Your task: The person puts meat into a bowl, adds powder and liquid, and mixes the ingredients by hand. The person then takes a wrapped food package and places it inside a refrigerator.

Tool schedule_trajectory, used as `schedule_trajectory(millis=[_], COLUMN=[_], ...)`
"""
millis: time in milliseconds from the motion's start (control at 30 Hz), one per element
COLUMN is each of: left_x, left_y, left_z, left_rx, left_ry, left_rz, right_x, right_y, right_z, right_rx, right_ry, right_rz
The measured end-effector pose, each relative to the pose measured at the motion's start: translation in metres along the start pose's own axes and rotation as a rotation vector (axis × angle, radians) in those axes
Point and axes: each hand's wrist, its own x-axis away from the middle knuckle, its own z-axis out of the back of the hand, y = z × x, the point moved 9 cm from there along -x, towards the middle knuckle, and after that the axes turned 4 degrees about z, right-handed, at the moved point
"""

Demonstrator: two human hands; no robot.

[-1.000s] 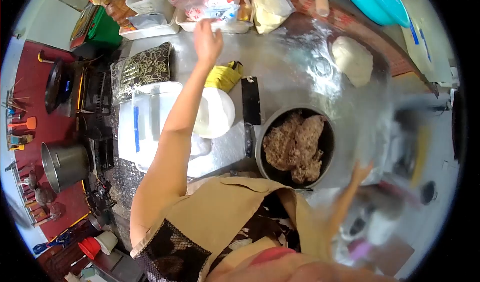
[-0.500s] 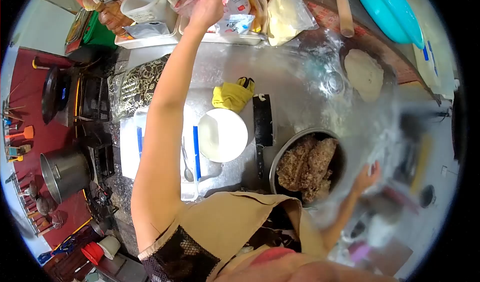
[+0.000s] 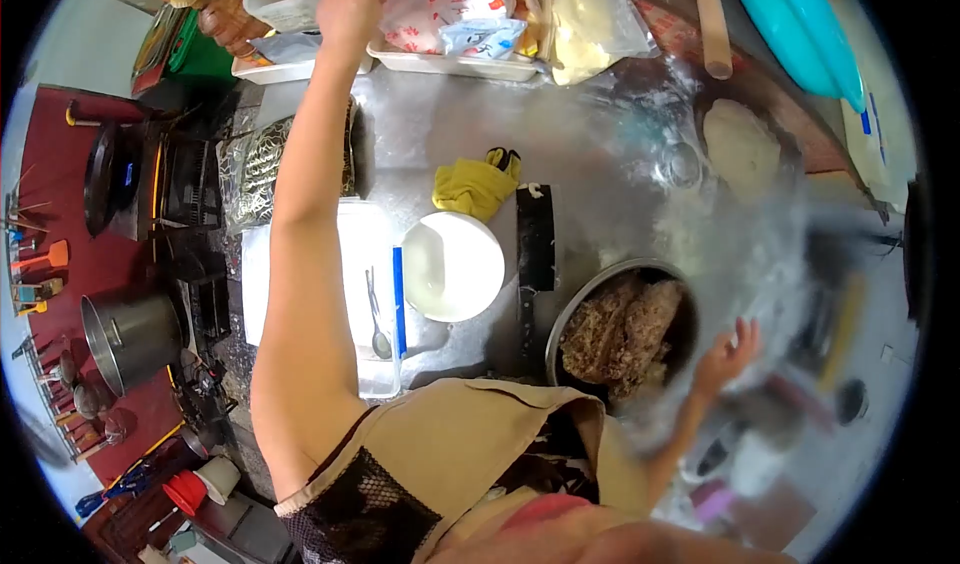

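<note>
My left hand (image 3: 350, 9) is closed at the right side of the white plastic jug (image 3: 285, 2), where its handle is; the fingers are partly hidden. The jug stands in a white tray (image 3: 290, 70) at the table's far edge. Just right of this hand lie plastic bags with red and blue print (image 3: 455, 9) in another white tray (image 3: 455, 64). My right hand (image 3: 728, 356) is open and empty, its fingers spread, to the right of a metal pot (image 3: 560, 319) of brown minced filling (image 3: 620, 336).
A white bowl (image 3: 453, 267), yellow cloth (image 3: 478, 186), black-bladed cleaver (image 3: 536, 239) and clear box with a spoon (image 3: 381, 344) are on the metal table. Dough (image 3: 742, 149), a bag of pale dough (image 3: 595, 29), rolling pin (image 3: 710, 24) and turquoise basin (image 3: 795, 24) are at right.
My left hand has moved left from the plastic bags to the jug and closed there. My right hand stays beside the pot, its fingers now more spread. The view has shifted slightly.
</note>
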Motion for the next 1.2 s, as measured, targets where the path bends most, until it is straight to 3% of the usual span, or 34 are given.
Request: schedule_trajectory(millis=[33, 67, 133, 267, 333, 400, 467, 533, 567, 600, 667, 733, 800, 867, 933, 967, 1000, 1067, 1133, 1200], left_x=[0.010, 0.020, 0.053, 0.086, 0.084, 0.077, 0.072, 0.066, 0.063, 0.058, 0.035, 0.018, 0.013, 0.014, -0.009, -0.014, -0.022, -0.041, -0.047, -0.057], left_y=[0.005, 0.008, 0.034, 0.011, 0.017, 0.056, 0.098, 0.143, 0.159, 0.161, 0.143, 0.119, 0.135, 0.190, 0.204, 0.212, 0.213, 0.211, 0.216, 0.197], left_z=[-0.008, 0.001, -0.008, -0.029, -0.013, 0.040, 0.067, 0.044, 0.031, 0.021, -0.064, -0.068, -0.065, -0.053, -0.112, -0.121, -0.141, -0.170, -0.155, -0.169], left_rx=[0.152, 0.156, -0.096, -0.204, -0.162, -0.091, 0.222, 0.566, 0.559, 0.562, -0.390, -0.369, -0.345, -0.035, 0.008, -0.039, -0.030, 0.032, -0.126, -0.143], left_ry=[-0.032, -0.025, -0.213, -0.373, -0.272, 0.164, 0.369, 0.200, 0.186, 0.187, -0.318, -0.280, -0.333, 0.029, -0.306, -0.421, -0.416, -0.245, -0.323, -0.293], left_rz=[-0.069, -0.071, -0.287, -0.168, -0.118, -0.161, -0.324, -0.605, -0.656, -0.661, -0.369, -0.214, -0.241, -0.547, -0.284, -0.246, -0.249, -0.275, -0.408, -0.372], right_x=[-0.003, -0.006, -0.006, 0.000, 0.000, -0.001, -0.003, -0.006, -0.009, -0.012, -0.018, -0.023, -0.023, -0.018, -0.019, -0.018, -0.017, -0.017, -0.014, -0.008], right_y=[-0.017, -0.024, -0.043, -0.040, -0.035, -0.038, -0.042, -0.051, -0.064, -0.071, -0.085, -0.088, -0.086, -0.072, -0.065, -0.080, -0.093, -0.090, -0.079, -0.059], right_z=[-0.002, -0.002, -0.003, 0.000, 0.000, -0.002, -0.009, -0.021, -0.027, -0.029, -0.038, -0.035, -0.035, -0.046, -0.053, -0.059, -0.064, -0.065, -0.061, -0.059], right_rx=[0.118, 0.119, 0.118, 0.134, 0.098, 0.095, 0.089, 0.007, 0.040, 0.043, 0.068, 0.045, 0.082, -0.001, -0.081, 0.006, 0.097, 0.072, 0.008, -0.007], right_ry=[-0.025, -0.017, -0.044, -0.064, -0.075, -0.069, -0.067, -0.089, -0.112, -0.109, -0.167, -0.144, -0.143, -0.144, -0.133, -0.170, -0.207, -0.252, -0.249, -0.269], right_rz=[0.144, 0.146, 0.218, 0.190, 0.159, 0.147, 0.137, 0.181, 0.198, 0.195, 0.275, 0.288, 0.288, 0.193, 0.111, 0.230, 0.349, 0.278, 0.206, 0.143])
